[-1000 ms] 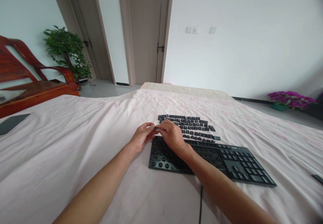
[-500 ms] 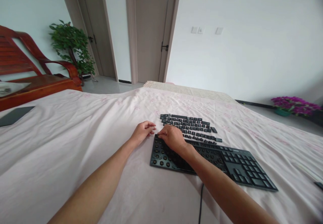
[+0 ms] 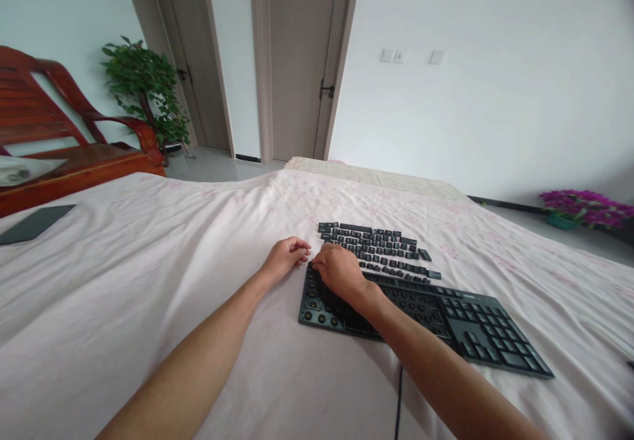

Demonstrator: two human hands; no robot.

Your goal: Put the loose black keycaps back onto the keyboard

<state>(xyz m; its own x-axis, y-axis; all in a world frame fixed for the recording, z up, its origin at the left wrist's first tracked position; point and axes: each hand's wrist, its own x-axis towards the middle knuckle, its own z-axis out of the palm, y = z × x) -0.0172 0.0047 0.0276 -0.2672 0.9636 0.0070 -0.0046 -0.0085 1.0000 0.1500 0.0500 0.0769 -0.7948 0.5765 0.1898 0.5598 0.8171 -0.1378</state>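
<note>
A dark keyboard [image 3: 446, 321] lies on the pale pink sheet [image 3: 148, 281], most of its left and middle keycaps taken off. Rows of loose black keycaps [image 3: 376, 252] are laid out on the sheet just beyond it. My right hand [image 3: 339, 271] rests curled over the keyboard's top left corner, fingertips pressed down there; what is under them is hidden. My left hand [image 3: 287, 258] lies on the sheet just left of that corner, fingers loosely curled, nothing visible in them.
The keyboard's cable [image 3: 399, 400] runs toward me beside my right forearm. A dark flat device [image 3: 34, 223] lies at the sheet's left edge. A red wooden chair [image 3: 74, 149], a green plant [image 3: 146, 90], doors [image 3: 297, 63] and purple flowers [image 3: 587, 203] stand beyond.
Both hands were pinched together on a small keycap above the keyboard's corner. They have separated: my right hand went down onto the corner, my left hand settled on the sheet.
</note>
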